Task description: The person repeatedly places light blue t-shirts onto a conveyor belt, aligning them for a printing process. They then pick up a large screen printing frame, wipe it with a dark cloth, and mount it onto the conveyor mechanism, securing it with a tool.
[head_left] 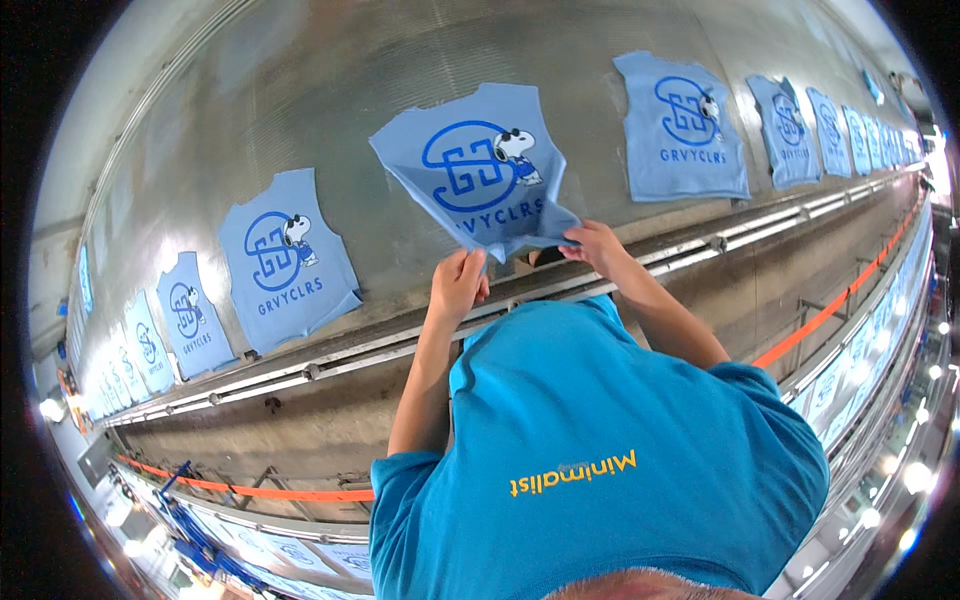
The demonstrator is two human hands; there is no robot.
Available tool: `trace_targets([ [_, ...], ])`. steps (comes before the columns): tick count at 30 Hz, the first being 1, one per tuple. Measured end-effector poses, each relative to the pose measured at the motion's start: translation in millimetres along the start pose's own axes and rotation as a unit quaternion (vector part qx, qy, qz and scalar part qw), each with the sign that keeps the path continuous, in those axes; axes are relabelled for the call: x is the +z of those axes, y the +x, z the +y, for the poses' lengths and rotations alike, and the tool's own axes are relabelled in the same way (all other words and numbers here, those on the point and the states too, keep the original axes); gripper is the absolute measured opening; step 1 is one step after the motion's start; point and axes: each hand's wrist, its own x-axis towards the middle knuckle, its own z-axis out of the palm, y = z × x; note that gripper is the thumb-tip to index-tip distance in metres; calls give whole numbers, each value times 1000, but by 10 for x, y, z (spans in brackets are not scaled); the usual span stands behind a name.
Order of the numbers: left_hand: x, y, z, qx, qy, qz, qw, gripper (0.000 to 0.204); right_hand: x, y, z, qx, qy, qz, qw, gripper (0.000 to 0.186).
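A light blue shirt panel (470, 170) is in front of me, printed with a round blue emblem, blue lettering and a white cartoon dog in dark glasses. Its far part rests against the long grey table (400, 60), while the near edge is lifted and folds inward. My left hand (460, 284) pinches the near left corner between closed fingers. At the near right corner, my right hand (596, 248) grips the cloth the same way. Between the two hands the hem sags into a point.
Matching printed panels lie flat along the table, one to the left (285, 260) and one to the right (685, 130), with several more beyond each. A metal rail (380, 352) runs along the near edge. Behind me are an orange strip (830, 305) and another row of panels.
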Motion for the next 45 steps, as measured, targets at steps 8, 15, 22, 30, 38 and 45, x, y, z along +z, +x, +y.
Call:
trace_targets([
  [8, -591, 53, -1286, -53, -428, 272, 860, 14, -10, 258, 293, 23, 252, 61, 966, 37],
  [15, -248, 313, -749, -194, -126, 168, 958, 54, 438, 58, -43, 65, 58, -49, 995, 39],
  [22, -356, 334, -435, -130, -350, -4, 928, 32, 471, -12, -306, 105, 41, -124, 986, 28],
  [30, -371, 248, -736, -230, -308, 37, 922, 23, 192, 55, 74, 169, 47, -77, 982, 16],
  [38, 39, 466, -643, -258, -363, -2, 895, 21, 713, 86, 84, 220, 125, -137, 958, 22],
  [45, 112, 480, -645, -212, -340, 29, 916, 28, 890, 87, -141, 145, 128, -116, 974, 17],
])
